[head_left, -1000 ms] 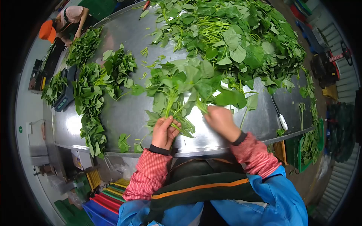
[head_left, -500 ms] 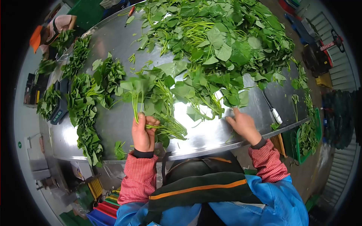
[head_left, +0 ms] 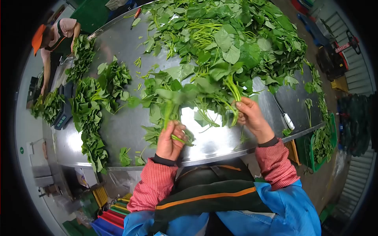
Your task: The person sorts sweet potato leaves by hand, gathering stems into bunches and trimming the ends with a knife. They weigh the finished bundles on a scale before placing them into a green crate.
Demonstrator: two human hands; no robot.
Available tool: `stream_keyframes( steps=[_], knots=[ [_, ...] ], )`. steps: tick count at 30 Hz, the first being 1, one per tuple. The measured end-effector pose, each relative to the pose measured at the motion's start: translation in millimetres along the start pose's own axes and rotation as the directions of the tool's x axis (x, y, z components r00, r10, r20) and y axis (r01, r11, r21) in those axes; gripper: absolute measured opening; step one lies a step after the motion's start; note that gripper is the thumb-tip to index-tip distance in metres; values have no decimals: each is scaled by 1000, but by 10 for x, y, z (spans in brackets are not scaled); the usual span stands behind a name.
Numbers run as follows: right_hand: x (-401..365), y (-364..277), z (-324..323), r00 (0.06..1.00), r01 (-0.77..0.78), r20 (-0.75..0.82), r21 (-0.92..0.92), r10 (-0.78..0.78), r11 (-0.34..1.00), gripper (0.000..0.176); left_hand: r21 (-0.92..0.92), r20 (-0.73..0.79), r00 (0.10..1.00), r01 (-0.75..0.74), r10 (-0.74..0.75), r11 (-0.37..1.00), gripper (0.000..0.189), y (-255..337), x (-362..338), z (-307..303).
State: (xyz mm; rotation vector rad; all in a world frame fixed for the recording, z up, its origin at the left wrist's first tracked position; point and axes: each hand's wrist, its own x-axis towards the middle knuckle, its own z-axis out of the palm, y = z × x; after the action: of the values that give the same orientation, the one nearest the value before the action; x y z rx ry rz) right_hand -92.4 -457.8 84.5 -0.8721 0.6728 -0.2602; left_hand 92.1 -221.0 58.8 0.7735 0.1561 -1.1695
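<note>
Beside steel table (head_left: 130, 129), crate (head_left: 312, 159) holds greens (head_left: 323, 143); left hand (head_left: 169, 141), right hand (head_left: 252, 116) grip stems (head_left: 234, 92).

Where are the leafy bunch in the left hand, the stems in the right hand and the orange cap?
leafy bunch (head_left: 168, 110), head view, on its stalks above the left hand (head_left: 169, 141).
stems (head_left: 233, 88), head view, on the green stalks above the right hand (head_left: 252, 117).
orange cap (head_left: 38, 38), head view, on its top.
</note>
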Motion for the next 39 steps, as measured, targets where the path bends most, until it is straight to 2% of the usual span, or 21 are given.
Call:
stream_keyframes(
  steps=[1,4,5,7,8,10,12,15,18,20,21,24,25,29,32,34,35,36,37,38,39],
  knots=[
    [28,31,-110,998,-20,-57,-147,12,989,21,0,-11,997,-77,77,997,16,18,2,41],
    [111,424,-282,917,198,-134,-664,-375,721,23,125,-4,983,-179,181,976,12,5,-5,130],
    [76,452,-188,906,255,-108,-632,-409,732,22,177,-7,981,-189,193,966,12,-22,-47,187],
    [-100,433,123,854,249,-62,-824,-517,510,20,241,-28,988,-141,152,960,12,-166,-106,334],
    [-154,384,298,820,237,-23,-896,-571,376,20,272,-28,990,-123,136,954,13,-243,-87,413],
    [-168,496,483,682,333,310,-938,-663,-96,18,259,-8,995,-97,103,961,17,-400,-59,475],
    [-224,585,688,689,368,456,-890,-564,-271,19,287,17,990,-136,137,948,17,-527,-14,447],
    [-263,615,821,701,426,492,-870,-517,-250,20,180,45,995,-96,90,979,15,-507,97,41],
    [-316,545,818,647,492,404,-869,-647,-51,22,8,-11,999,-32,32,999,12,-330,-21,35],
    [-318,524,766,777,345,224,-933,-588,100,24,-23,-1,999,-34,34,999,11,-280,-70,9],
    [-313,519,751,827,262,131,-950,-546,169,25,-35,5,999,-33,33,999,11,-267,-87,-12],
    [-206,652,679,981,120,26,-865,-194,487,27,-28,29,999,-41,42,999,14,-248,-126,-14],
    [-109,732,675,993,115,97,-686,-65,718,27,-19,37,998,-42,43,999,17,-259,-143,0],
    [-49,946,711,976,-51,176,-374,125,926,16,38,34,998,-45,44,998,13,-335,-155,-36],
    [-114,976,763,996,2,88,-287,24,958,13,0,-2,999,-37,37,999,13,-385,-178,-35],
    [-281,823,782,980,191,54,-498,-189,846,12,-82,-68,996,-65,60,994,13,-396,-139,-33],
    [-348,734,785,954,269,57,-595,-295,757,11,-108,-58,995,-82,77,991,13,-346,-99,-108],
    [-383,690,730,882,387,-8,-561,-472,732,10,-134,-49,995,-98,92,986,12,-297,-69,-163],
    [-418,629,631,775,499,-75,-536,-627,681,9,-40,-137,974,-186,179,982,14,-179,-101,-25],
    [-431,509,464,749,509,-229,-403,-622,761,13,26,-172,942,-289,289,957,16,-124,-84,-13],
    [-387,421,148,779,585,-244,-51,-578,810,22,57,-202,937,-278,284,959,20,-56,-108,24]
  ],
)
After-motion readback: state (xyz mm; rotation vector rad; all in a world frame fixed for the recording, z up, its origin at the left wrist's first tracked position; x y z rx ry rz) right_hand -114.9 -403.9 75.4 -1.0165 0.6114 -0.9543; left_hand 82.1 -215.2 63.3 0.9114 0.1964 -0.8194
